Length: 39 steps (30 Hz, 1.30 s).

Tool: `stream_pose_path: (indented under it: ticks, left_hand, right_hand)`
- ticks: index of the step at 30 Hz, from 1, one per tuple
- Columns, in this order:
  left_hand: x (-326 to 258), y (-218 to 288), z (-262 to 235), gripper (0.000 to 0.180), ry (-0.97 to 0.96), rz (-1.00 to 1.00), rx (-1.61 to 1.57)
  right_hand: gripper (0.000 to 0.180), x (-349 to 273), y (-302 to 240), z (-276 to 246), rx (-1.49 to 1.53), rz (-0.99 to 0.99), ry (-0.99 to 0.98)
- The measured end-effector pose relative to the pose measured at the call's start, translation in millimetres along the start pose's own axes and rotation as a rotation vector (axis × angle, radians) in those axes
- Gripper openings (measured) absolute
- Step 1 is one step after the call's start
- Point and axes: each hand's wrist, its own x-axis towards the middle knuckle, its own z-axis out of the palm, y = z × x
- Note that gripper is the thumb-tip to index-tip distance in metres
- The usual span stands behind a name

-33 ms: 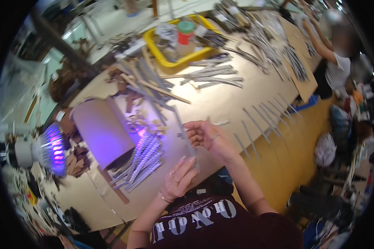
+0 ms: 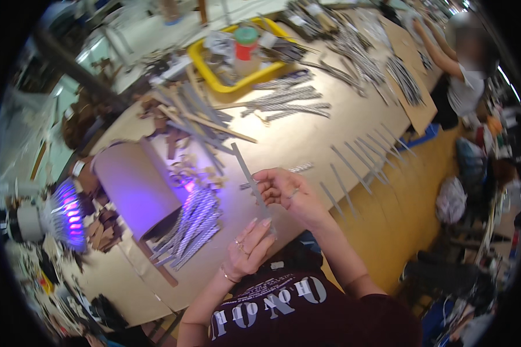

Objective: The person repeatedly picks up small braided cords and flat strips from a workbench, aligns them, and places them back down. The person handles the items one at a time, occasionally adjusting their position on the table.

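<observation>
A long thin grey strip [image 2: 246, 168] slants up and away from me over the wooden table [image 2: 307, 136]. My left hand [image 2: 250, 250] grips its near end, fingers pointing up along it. My right hand [image 2: 286, 194] pinches the strip about halfway up from the right side. A heap of striped grey strips [image 2: 194, 226] lies just to the left of my hands, lit violet. Behind that heap stands a curved brown cardboard piece [image 2: 134, 186].
A violet lamp [image 2: 66, 215] glows at the left edge. A yellow tray [image 2: 198, 62] holding a red jar with a green lid sits at the back. Single strips [image 2: 353, 168] lie in a row near the right table edge. Another person [image 2: 460, 75] works at the far right.
</observation>
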Motion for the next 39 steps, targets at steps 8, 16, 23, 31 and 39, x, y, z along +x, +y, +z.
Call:
stream_pose_path:
  ticks: [8,16,23,31,39]
  left_hand:
    - [11.4,20.9,38.4,0.029,-0.247,0.138,-0.132]
    - [42.7,29.1,76.3,0.049,-0.434,0.049,-0.101]
    - [101.7,9.5,147.8,0.063,-0.592,0.079,0.004]
    - [112.8,7.5,167.1,0.064,-0.691,0.001,-0.015]
    - [87.4,-14.8,96.6,0.061,-0.509,-0.204,0.009]
  right_hand:
    - [0.020,-49.4,-4.8,-12.6,-0.311,-0.156,0.274]
    - [0.031,-102.7,-50.1,-115.6,-0.866,-0.239,0.820]
    - [0.033,-100.2,-35.1,-139.8,-1.177,-0.125,0.937]
    - [0.022,-101.2,-47.4,-110.0,-1.516,-0.060,1.175]
    - [0.023,-45.2,-60.9,-71.2,-1.538,-0.410,0.739]
